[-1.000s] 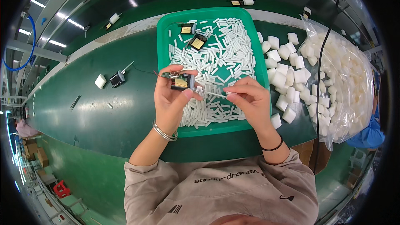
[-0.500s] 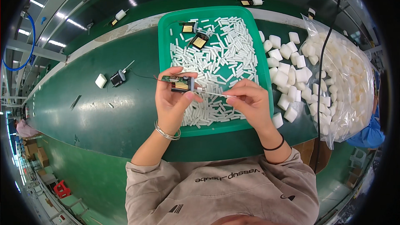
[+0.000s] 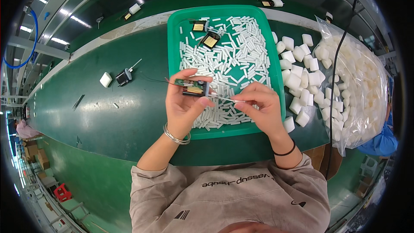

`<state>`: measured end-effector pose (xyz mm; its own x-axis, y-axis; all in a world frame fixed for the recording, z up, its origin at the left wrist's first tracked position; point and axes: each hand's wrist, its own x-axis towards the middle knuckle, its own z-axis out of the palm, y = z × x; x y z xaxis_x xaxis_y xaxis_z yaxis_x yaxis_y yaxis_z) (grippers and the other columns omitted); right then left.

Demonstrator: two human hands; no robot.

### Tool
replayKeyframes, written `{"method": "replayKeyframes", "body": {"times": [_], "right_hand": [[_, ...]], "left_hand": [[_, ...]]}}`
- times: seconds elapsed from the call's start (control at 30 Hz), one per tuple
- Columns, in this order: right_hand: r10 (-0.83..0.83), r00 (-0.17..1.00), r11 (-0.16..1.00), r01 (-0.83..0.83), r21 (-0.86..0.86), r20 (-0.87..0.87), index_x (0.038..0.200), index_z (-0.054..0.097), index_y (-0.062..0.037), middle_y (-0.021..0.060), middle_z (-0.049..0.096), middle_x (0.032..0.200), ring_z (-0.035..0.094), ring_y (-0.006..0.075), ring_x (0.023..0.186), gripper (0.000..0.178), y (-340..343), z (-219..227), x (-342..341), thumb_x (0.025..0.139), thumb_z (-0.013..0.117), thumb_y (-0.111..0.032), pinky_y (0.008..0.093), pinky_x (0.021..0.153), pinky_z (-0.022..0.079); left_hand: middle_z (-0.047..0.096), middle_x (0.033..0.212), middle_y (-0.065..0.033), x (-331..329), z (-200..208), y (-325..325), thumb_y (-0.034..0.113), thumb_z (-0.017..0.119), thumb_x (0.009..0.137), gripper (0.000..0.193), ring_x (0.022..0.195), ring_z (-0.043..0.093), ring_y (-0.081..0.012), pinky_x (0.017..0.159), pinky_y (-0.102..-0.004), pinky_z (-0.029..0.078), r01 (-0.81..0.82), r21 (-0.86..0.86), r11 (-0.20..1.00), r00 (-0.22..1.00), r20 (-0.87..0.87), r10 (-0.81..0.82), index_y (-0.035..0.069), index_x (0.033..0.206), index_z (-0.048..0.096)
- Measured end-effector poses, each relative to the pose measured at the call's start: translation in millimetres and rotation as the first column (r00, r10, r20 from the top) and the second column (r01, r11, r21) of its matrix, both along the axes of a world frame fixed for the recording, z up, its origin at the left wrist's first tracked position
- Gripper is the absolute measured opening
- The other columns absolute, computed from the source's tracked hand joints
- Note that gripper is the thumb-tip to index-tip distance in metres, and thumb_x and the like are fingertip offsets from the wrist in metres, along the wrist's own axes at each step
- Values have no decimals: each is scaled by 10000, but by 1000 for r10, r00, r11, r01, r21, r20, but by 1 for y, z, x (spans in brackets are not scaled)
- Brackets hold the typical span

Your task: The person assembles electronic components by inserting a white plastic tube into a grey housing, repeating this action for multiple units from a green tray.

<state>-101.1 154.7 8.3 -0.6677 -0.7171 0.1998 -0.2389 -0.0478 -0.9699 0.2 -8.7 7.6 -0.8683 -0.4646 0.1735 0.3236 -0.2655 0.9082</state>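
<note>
My left hand (image 3: 186,103) is closed around a small black device (image 3: 195,91) with a green circuit board on its side and a grey end cap. Thin pale rods or wires stick out of the cap toward the right. At their far end, my right hand (image 3: 261,106) pinches a slim white piece (image 3: 237,101), mostly covered by thumb and fingers. Both hands are above a green tray (image 3: 174,39) holding many loose short white tubes (image 3: 250,39). Two similar black devices, one of them tilted (image 3: 211,40), lie among the tubes at the tray's far left.
White sponge-like blocks (image 3: 295,82) spill from a clear plastic bag (image 3: 362,90) on the right. Left of the tray lie another black device (image 3: 124,77), a white block (image 3: 105,80) and dark thin pieces (image 3: 78,102). A black cable (image 3: 337,56) hangs down at right. More devices sit beyond the tray.
The view has shifted slightly, moving everything a little to the right. My left hand and the device have come slightly nearer my right hand, whose pinch looks the same.
</note>
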Motion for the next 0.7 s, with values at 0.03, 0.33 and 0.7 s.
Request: {"method": "replayKeyframes", "body": {"times": [0.03, 0.33, 0.7], "right_hand": [[1, 1000, 1000, -1, 0, 0, 850, 667, -46, 32, 559, 723, 496, 62, 576, 166, 0, -1, 1, 688, 664, -10, 165, 493, 385], [-174, 985, 983, 172, -68, -20, 793, 638, -24, 68, 593, 747, 543, 96, 577, 110, -3, -2, 7, 687, 656, 0, 203, 481, 428], [-133, 505, 990, 115, -86, -853, 772, 585, -69, 22, 537, 676, 507, 176, 544, 207, 0, 0, -1, 608, 700, -119, 265, 457, 411]], "left_hand": [[509, 1051, -163, -1, 0, 1, 7, 576, 718, 537, 842, 553, -231, 608, -323, 526, 49, -12, 999, 999, 11, -49, 16, 1190, 321], [592, 952, -70, -1, -6, 5, -38, 680, 659, 333, 849, 563, -121, 739, -231, 463, 150, -378, 914, 988, 97, -122, 12, 963, 553], [590, 934, -101, 7, -6, 7, -15, 695, 666, 379, 897, 575, -163, 773, -276, 461, 218, 53, 974, 939, 261, -225, -26, 997, 511]]}}
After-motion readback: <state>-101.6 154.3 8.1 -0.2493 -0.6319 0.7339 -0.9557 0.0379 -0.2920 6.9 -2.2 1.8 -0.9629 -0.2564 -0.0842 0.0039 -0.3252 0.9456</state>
